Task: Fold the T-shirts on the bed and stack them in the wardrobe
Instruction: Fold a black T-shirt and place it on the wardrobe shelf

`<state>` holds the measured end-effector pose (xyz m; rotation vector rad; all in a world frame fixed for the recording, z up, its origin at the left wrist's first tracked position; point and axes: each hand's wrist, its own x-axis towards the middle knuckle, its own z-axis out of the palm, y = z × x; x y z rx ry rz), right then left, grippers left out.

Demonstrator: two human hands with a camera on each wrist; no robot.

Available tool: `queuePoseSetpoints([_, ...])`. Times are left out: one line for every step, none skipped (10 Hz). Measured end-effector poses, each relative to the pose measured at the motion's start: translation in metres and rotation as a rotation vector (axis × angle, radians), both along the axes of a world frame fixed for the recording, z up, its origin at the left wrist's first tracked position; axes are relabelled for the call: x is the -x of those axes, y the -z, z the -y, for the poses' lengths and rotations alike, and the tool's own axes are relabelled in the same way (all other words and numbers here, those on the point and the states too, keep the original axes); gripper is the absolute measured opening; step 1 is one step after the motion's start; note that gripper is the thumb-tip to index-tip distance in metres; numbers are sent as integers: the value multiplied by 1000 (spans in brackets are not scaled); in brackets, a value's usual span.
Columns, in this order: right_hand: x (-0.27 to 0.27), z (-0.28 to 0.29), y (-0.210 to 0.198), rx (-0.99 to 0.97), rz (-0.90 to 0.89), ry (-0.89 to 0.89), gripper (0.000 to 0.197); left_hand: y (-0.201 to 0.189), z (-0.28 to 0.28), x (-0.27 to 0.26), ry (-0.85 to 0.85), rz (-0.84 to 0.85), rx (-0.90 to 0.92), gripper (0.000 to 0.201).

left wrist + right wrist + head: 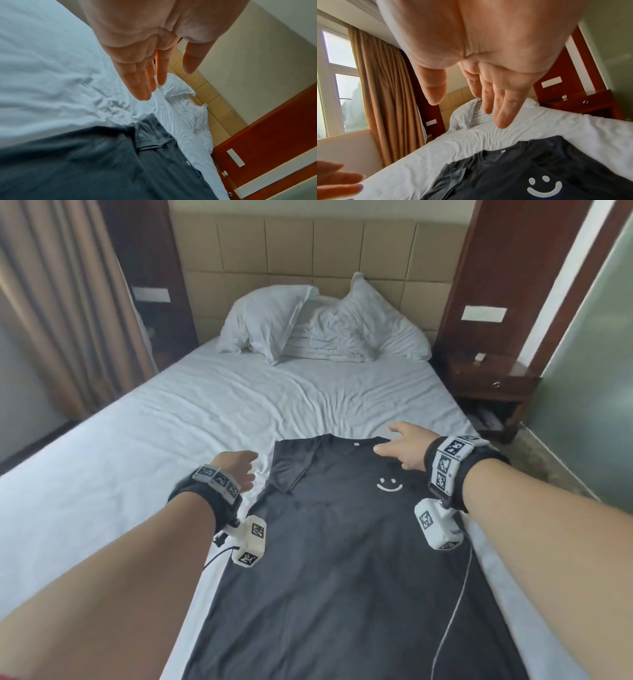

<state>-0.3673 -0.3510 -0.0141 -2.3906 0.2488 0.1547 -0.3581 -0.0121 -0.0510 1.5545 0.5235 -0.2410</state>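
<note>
A black T-shirt point(335, 559) with a white smiley on the chest lies face up on the white bed point(171, 422), collar pointing at the pillows, its left sleeve folded in over the body. My left hand point(239, 470) hovers over the sheet just left of that sleeve, fingers straight and holding nothing point(154, 75). My right hand point(399, 445) hangs open above the shirt's right shoulder near the collar; its fingers point(501, 108) are straight and apart from the cloth. The shirt point(85, 162) point(513, 175) shows below both palms.
Two white pillows point(267, 320) and a bunched duvet point(342, 330) lie against the padded headboard point(308, 251). A wooden nightstand point(493, 385) stands to the right of the bed, brown curtains point(68, 302) to the left. A thin cable point(455, 611) trails across the shirt's right edge.
</note>
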Motion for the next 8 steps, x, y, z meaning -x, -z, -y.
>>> queuePoseSetpoints([51,14,-22,9,22,49,123,-19,7,31,3,82,-20,25])
queuePoseSetpoints([107,22,-31,39,40,82,97,-13,10,57,-38,99,-9,32])
queuePoseSetpoints([152,36,-17,35,47,109,67,9,13,74,54,73,-72,52])
queuePoseSetpoints([184,52,16,12,-25,149,68,33,8,104,48,63,-49,62])
queuePoseSetpoints([207,64,61,64,-140,178,79,55,0,124,111,47,-245,56])
queuePoseSetpoints([225,64,97,162,-252,150,83,76,-10,149,150,-15,-456,36])
queuePoseSetpoints([235,63,116,311,-342,150,78,91,-15,162,271,-70,-682,26])
queuePoseSetpoints([243,70,128,429,-398,176,75,108,-16,158,347,-68,-816,37])
